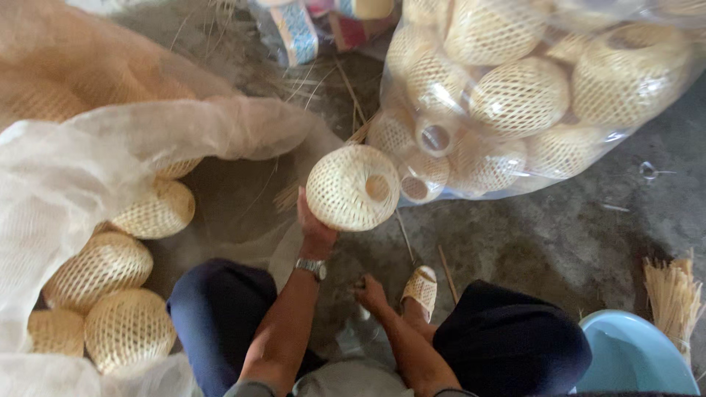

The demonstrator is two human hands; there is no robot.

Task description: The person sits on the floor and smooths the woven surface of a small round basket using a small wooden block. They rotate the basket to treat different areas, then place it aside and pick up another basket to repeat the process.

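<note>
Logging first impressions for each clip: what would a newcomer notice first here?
A round woven ball with a hole in its side, held up at centre by the left hand. The right hand hangs lower, near the floor, with nothing visibly in its grip. More such balls fill a clear bag at top right and spill from a white sack on the left.

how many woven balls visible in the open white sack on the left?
5 woven balls in the white sack: top one tucked under the fold, then at the edge. More may be hidden under the fabric.
</note>
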